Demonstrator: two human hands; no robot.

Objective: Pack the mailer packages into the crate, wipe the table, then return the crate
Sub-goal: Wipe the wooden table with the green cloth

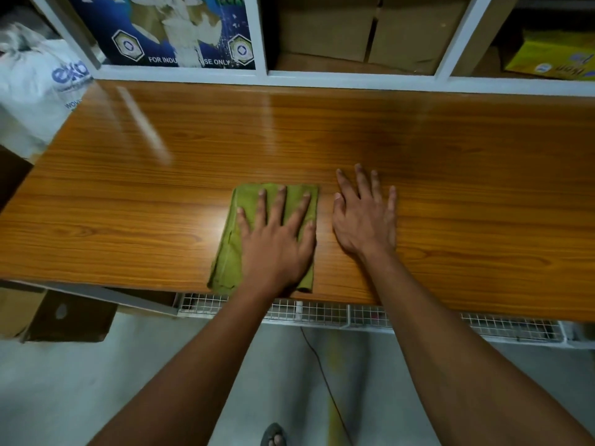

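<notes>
A folded green cloth (pixel 231 239) lies on the wooden table (pixel 450 175) near its front edge. My left hand (pixel 277 239) presses flat on the cloth with fingers spread. Just to the right, my right hand (pixel 365 217) rests flat on the bare wood with fingers apart, holding nothing. No mailer packages or crate show on the tabletop.
A white shelf frame (pixel 322 80) runs along the table's back, holding cardboard boxes (pixel 325 30), a blue printed box (pixel 161 30) and a yellow box (pixel 550 56). A white bag (pixel 32 91) sits at the left end. A wire rack (pixel 322 312) hangs under the front edge.
</notes>
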